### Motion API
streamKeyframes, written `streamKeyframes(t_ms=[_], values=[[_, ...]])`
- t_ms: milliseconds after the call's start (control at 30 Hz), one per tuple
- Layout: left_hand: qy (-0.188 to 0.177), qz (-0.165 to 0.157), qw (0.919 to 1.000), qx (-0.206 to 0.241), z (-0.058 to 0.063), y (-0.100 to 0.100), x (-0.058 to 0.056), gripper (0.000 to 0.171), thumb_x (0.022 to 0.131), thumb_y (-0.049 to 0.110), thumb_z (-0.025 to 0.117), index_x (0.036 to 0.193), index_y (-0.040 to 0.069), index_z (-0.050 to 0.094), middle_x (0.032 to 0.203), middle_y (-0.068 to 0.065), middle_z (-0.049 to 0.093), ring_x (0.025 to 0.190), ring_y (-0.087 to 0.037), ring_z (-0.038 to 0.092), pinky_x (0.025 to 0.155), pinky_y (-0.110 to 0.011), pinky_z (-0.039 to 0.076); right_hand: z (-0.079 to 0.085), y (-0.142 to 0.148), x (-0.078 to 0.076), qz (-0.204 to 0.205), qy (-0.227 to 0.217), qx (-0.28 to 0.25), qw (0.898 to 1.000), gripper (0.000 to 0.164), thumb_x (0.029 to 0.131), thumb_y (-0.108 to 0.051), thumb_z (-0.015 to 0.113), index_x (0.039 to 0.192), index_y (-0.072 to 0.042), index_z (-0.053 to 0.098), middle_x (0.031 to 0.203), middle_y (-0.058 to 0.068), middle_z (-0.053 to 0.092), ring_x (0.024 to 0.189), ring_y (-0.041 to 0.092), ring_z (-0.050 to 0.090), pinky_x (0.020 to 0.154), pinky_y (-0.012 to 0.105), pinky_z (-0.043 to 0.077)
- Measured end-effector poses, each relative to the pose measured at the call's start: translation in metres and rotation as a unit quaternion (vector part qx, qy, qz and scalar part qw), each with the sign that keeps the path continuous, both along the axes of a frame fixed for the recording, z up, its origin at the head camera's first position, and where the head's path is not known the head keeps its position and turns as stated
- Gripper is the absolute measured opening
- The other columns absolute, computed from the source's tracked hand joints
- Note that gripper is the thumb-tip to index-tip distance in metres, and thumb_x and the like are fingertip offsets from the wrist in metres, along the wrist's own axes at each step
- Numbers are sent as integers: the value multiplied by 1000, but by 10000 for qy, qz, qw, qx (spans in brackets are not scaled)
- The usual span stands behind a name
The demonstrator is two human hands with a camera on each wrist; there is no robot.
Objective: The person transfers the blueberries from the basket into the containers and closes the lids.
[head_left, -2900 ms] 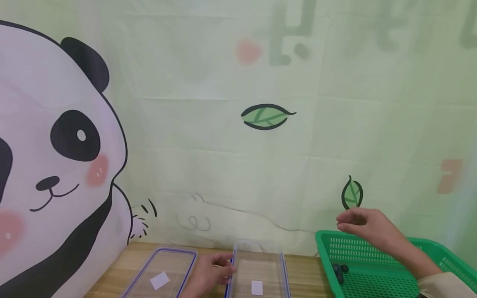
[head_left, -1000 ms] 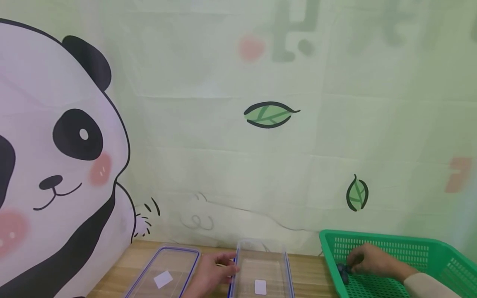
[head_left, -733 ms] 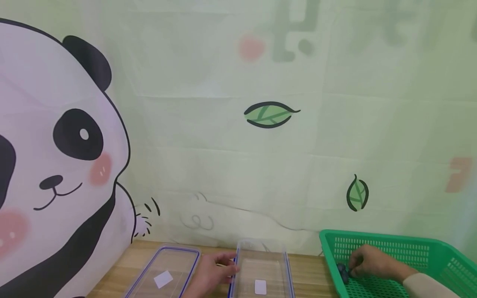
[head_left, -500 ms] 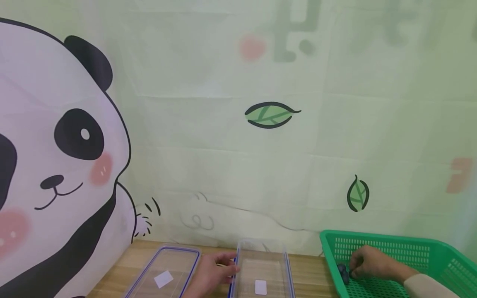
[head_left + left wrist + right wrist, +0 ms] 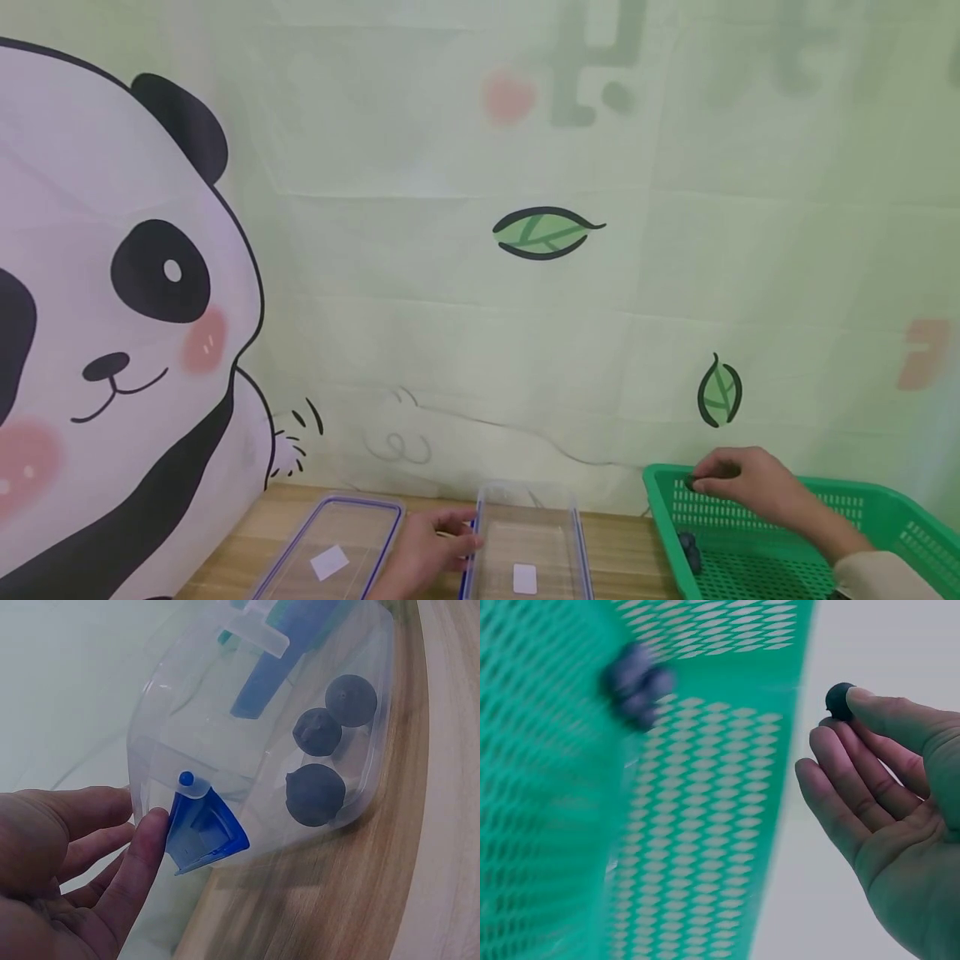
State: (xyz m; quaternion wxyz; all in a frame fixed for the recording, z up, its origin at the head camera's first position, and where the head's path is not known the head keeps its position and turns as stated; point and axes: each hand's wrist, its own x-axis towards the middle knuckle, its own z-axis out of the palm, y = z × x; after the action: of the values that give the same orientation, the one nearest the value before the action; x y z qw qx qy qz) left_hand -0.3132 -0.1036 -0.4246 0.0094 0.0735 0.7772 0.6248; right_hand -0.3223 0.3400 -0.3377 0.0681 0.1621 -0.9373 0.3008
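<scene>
Between thumb and fingertips my right hand (image 5: 757, 483) pinches a dark blueberry (image 5: 841, 701), raised at the left rim of the green basket (image 5: 656, 500). Several more blueberries (image 5: 690, 552) lie in that basket's left corner, blurred in the right wrist view. My left hand (image 5: 423, 546) rests its fingertips on the left side of a clear plastic box (image 5: 525, 542). In the left wrist view a fingertip meets the box's blue latch (image 5: 206, 832), which hangs outward. Three blueberries (image 5: 315, 795) sit on the floor of the box.
Left of my left hand lies a clear, blue-edged rectangular plastic piece (image 5: 330, 533) with a white label. All stand on a wooden table (image 5: 622, 550). A pale green backdrop (image 5: 420, 333) with a printed panda and leaves rises directly behind.
My right hand reached down into the basket, took hold of a blueberry among the others and has lifted it to rim height. My left hand stays at the box.
</scene>
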Motion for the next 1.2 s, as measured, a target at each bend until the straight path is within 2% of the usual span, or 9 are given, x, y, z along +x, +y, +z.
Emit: streamKeyframes(t_ms=[100,267,367,567,800,1033,1200], values=[[15,1,10000,-10,0,0,1,35,90,-8,79,124,-11,72,92,-7,69,79,-17,73,71,-35,68,11,-9,10,-93,98,-265,9996,19,99,-24,78,110,-8,77,102,0,76,99,22,70,82,38,62],[-12,23,10000,-35,0,0,0,35,90,-8,79,124,-10,72,93,-7,69,79,-17,73,71,-35,68,26,-29,29,-205,-146,-888,9957,32,100,-33,77,120,-8,76,114,4,76,107,23,69,85,38,61],[-31,24,10000,-32,0,1,0,35,90,-8,79,124,-10,72,93,-7,69,79,-17,73,71,-34,68,34,-45,41,-275,-348,-1268,9909,37,100,-37,77,124,-9,75,118,5,75,108,22,69,89,39,59],[90,-28,10000,8,-1,0,0,37,90,-8,79,125,-13,70,92,-7,69,79,-18,73,70,-35,68,42,-78,61,-244,-634,-2002,9774,38,100,-36,77,124,-8,74,116,6,76,109,23,70,95,39,56],[140,-77,9999,12,-4,-1,-1,37,90,-8,79,125,-13,70,92,-6,70,78,-18,73,70,-35,68,29,-107,71,-215,-816,-2460,9656,35,96,-36,81,118,-8,76,110,5,77,103,24,71,93,39,59],[210,-106,9997,32,-4,-1,-1,36,90,-8,79,125,-13,70,92,-7,70,79,-18,73,71,-35,68,4,-131,71,428,-945,-2712,9569,31,98,-29,79,116,-4,77,111,6,76,103,25,71,87,33,61],[206,-123,9997,20,-2,-2,0,36,90,-8,79,125,-13,70,92,-7,69,79,-17,73,70,-35,68,-15,-148,68,869,-1133,-2810,9490,28,100,-24,78,115,-2,76,109,8,77,102,26,70,88,36,62]])
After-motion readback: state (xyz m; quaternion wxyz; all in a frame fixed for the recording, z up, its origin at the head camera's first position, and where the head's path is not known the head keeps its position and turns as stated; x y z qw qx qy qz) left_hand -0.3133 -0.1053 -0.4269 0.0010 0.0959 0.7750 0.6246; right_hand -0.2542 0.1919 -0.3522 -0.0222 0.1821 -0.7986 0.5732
